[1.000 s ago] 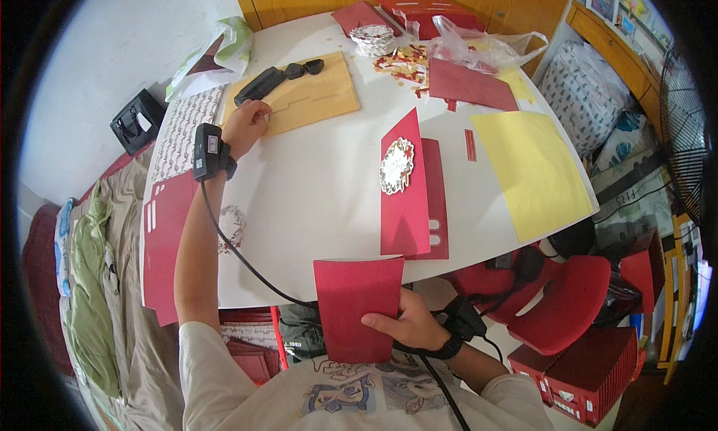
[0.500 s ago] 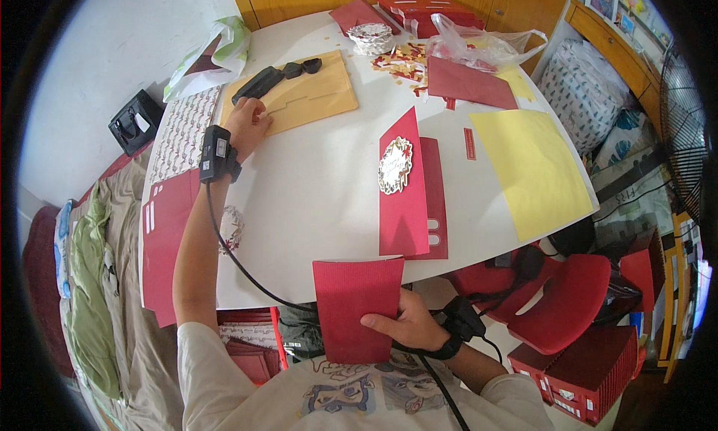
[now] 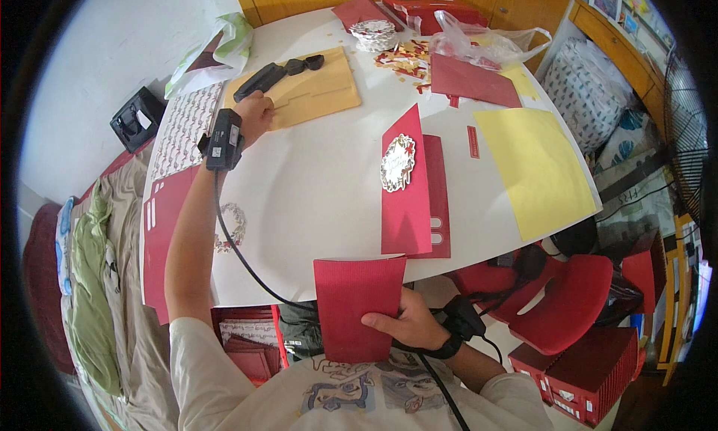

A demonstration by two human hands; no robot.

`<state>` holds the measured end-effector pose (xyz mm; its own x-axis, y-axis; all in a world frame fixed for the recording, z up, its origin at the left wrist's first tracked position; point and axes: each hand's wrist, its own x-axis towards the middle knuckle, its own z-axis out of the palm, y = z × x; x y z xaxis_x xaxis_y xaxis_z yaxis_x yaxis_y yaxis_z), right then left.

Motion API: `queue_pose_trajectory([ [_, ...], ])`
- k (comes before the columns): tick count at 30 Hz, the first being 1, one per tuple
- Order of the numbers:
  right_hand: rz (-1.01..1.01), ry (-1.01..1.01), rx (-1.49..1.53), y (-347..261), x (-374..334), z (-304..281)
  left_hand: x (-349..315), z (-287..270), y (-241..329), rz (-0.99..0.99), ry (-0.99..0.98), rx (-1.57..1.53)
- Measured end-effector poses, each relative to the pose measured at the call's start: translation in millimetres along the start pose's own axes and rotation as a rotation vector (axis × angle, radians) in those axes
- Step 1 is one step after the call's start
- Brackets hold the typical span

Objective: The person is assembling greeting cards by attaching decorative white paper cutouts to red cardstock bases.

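Note:
My right hand (image 3: 410, 322) grips a red folded card (image 3: 357, 300) with fine ribs, upright at the table's near edge, thumb on its front. My left hand (image 3: 256, 117) reaches to the far left, fingers curled at the edge of a tan envelope (image 3: 318, 105). Just beyond its fingers lies a long black object (image 3: 260, 82) with rounded black pieces (image 3: 305, 63) beside it; its kind is unclear. What the left fingers hold, if anything, is hidden. Another red card (image 3: 404, 214) stands half-open on the table, a wreath-shaped paper cutout (image 3: 398, 163) on its front.
A yellow sheet (image 3: 535, 169) lies on the right of the white table (image 3: 321, 180). Stacked wreath cutouts (image 3: 373, 34), paper scraps (image 3: 404, 63) and a clear plastic bag (image 3: 482, 42) sit at the back. Printed sheets (image 3: 187, 124) line the left edge. A red chair (image 3: 557, 304) stands right.
The left hand has shifted slightly right and its fingers have curled in, closer to the black object. The right hand and its red folded card have hardly moved.

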<state>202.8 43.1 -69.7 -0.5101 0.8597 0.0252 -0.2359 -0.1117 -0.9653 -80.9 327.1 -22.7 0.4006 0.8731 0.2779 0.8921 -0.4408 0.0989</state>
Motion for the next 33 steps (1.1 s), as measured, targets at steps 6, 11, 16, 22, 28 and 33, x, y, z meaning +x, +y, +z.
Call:
queue_pose_trajectory([
  [6, -0.007, 0.015, 0.02, -1, -1, -1, 4, -7, -3, 0.021, -0.083, -0.081],
  [11, 0.035, -0.005, -0.002, 0, -1, -4, 6, -8, -3, 0.051, -0.108, -0.027],
  [16, 0.025, -0.002, 0.002, -1, -1, -1, 1, -4, -14, 0.12, -0.029, -0.065],
  [22, -0.007, 0.005, -0.006, -2, 0, -3, -20, -9, 5, -0.142, 0.034, -0.19],
  [28, -0.005, 0.015, 0.026, 0, 0, -2, -26, -7, -1, 0.023, 0.056, -0.036],
  [33, 0.0, 0.041, 0.03, 3, -1, 0, -24, -7, 0, -0.018, 0.05, -0.029],
])
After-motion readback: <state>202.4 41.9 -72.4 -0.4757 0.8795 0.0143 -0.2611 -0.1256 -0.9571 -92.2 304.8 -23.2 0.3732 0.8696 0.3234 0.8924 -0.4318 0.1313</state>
